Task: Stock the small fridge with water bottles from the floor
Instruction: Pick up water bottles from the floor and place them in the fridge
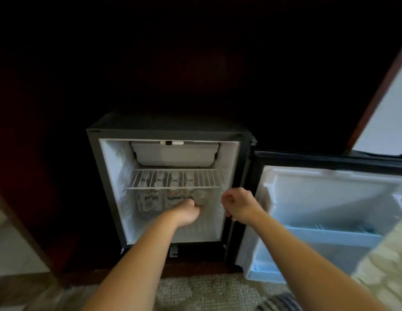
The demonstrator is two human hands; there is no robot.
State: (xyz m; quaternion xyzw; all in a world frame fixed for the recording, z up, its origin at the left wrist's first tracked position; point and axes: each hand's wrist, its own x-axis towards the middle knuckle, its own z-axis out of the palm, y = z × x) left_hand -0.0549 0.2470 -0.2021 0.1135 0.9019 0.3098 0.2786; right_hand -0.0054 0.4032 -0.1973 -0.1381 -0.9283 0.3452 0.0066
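The small black fridge (105, 176) stands open inside a dark wooden cabinet. Under its white wire shelf (173, 178), several clear water bottles (148, 199) with white labels stand in rows on the fridge floor. My left hand (187, 213) reaches in below the shelf and grips a clear bottle (201, 196) at the right end of the front row. My right hand (238, 204) hovers by the fridge's right front edge with its fingers curled; nothing shows in it.
The fridge door (330, 198) hangs open to the right, with pale blue door shelves (325, 234). A white freezer box (175, 153) sits at the top inside. Patterned carpet (206, 292) lies in front. Dark cabinet wood surrounds the fridge.
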